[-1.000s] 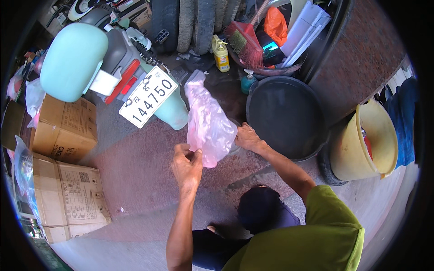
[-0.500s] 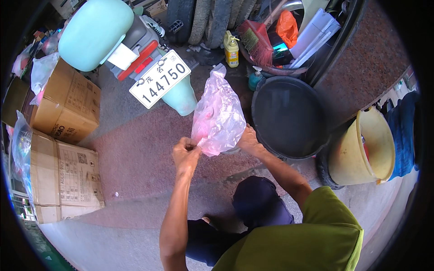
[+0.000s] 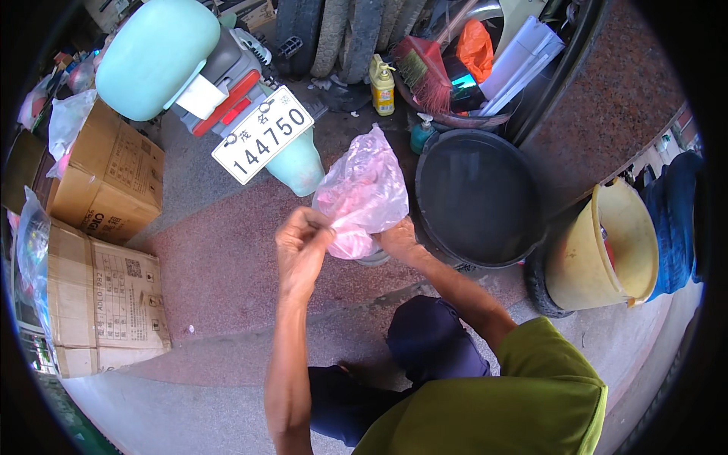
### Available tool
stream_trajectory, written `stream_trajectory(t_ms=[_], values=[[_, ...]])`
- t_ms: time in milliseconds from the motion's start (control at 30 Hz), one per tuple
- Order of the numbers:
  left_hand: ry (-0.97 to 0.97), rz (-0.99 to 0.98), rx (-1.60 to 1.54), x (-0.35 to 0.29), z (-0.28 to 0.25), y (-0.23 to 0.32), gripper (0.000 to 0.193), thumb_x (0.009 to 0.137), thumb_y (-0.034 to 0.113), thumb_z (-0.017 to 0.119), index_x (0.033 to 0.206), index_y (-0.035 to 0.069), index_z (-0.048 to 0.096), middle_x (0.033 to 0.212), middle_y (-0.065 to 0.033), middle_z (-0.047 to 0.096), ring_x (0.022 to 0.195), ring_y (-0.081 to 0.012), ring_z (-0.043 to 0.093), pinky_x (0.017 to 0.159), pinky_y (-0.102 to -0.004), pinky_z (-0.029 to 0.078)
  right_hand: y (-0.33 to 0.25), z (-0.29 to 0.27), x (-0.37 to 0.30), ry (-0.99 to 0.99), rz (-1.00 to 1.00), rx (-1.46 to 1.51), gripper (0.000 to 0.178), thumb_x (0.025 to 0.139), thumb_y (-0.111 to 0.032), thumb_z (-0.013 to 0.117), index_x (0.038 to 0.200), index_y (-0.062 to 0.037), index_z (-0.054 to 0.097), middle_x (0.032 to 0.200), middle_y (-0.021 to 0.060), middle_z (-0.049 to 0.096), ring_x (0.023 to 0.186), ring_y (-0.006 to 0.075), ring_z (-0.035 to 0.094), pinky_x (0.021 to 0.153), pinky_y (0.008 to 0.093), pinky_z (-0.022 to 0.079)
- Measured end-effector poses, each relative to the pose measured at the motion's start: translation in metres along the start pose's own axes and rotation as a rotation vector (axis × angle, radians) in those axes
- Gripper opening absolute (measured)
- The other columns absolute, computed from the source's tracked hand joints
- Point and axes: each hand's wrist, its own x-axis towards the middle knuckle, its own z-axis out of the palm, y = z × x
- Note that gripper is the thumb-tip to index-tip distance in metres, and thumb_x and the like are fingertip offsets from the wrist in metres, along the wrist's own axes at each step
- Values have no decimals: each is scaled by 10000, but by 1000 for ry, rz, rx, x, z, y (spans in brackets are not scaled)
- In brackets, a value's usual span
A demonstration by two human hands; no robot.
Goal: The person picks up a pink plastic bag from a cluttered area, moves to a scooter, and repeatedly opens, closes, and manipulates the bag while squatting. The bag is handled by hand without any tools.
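Observation:
A thin, translucent pink plastic bag [image 3: 365,182] hangs crumpled in front of me, its pointed top turned away from me. My left hand [image 3: 297,246] pinches the bag's near left edge between thumb and fingers. At its lower right side my right hand [image 3: 400,241] grips the plastic, with the fingertips partly hidden behind it. Something pink shows through the film, too unclear to name. Just below the bag, the pale rim of a round object [image 3: 374,260] peeks out, mostly covered.
A black tub [image 3: 481,199] of dark water stands right of the bag, beside a yellow bucket [image 3: 599,265]. Soap bottles, one yellow [image 3: 382,87], sit beyond. A turquoise scooter [image 3: 163,57] is far left, above cardboard boxes [image 3: 106,296]. Tires [image 3: 356,42] lean at the back.
The bag has come slightly lower and bunched up more. My left hand has risen and shifted left, while my right hand has moved a little left and down.

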Motion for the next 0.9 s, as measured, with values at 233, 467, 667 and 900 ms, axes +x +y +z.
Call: stream_trajectory(t_ms=[233,467,667,900], values=[[335,-127,93,1,-26,-26,512,878,407,630,1230,52,520,1175,-130,564,1078,-212,532,873,-368,447,-9,-18,4,-224,75,-72,265,761,-342,652,936,-144,682,837,100,690,827,304,646,825,470,432],[881,-371,-158,-30,16,-24,1021,856,795,205,1512,48,-31,1572,-210,16,1447,-378,78,1164,-517,102,-16,-12,5,-270,168,-133,263,753,-315,648,959,-155,676,853,92,691,849,298,648,833,462,424],[629,-324,-2,-20,83,-53,1123,803,852,175,1496,-23,50,1560,-250,35,1454,-354,44,1169,-497,77,-4,6,0,-248,103,-206,290,790,-318,591,1043,-202,675,1029,80,675,959,248,637,844,467,397],[15,-171,268,-32,81,-67,944,848,724,456,1354,-73,426,1391,-340,383,1316,-430,373,1098,-467,301,-6,1,8,-448,118,-157,384,821,-360,558,1160,-202,645,1154,63,652,1087,274,591,912,501,371]])
